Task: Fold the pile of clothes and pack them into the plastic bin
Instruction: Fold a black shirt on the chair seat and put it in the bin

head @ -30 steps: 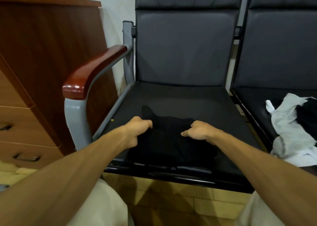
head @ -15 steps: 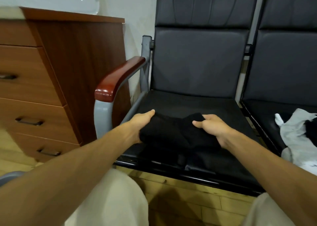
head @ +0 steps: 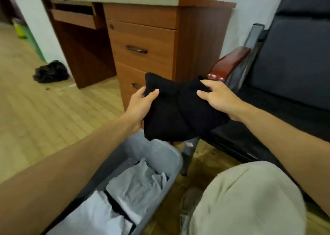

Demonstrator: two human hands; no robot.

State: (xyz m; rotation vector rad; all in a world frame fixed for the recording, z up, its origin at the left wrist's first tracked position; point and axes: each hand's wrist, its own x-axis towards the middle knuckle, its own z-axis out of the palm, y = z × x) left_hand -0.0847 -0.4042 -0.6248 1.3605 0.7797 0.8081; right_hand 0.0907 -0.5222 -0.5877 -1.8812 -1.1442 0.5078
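Garment, black, folded (head: 178, 110) — head view. It is held in the air between both hands, above the far end of the plastic bin (head: 160, 151) and in front of the wooden drawer unit (head: 142, 38).

Left hand (head: 141, 104): grips the garment's left edge, thumb on top, fingers curled beneath.

Right hand (head: 217, 97): grips the right side, thumb and a finger lying on the cloth; the other fingers are hidden.

Bin: grey, on the floor (head: 44, 118) below the left forearm. It holds folded grey clothes (head: 135, 184) at the far end and a white piece (head: 92, 217) nearer, with a dark strip between them.

Chair (head: 285, 101): black, at right, with a red-brown armrest (head: 230, 61) just behind the garment.

Knee in beige trousers (head: 241, 199) — lower right.

Black heap (head: 50, 71): on the floor beside the desk, well apart from the bin.
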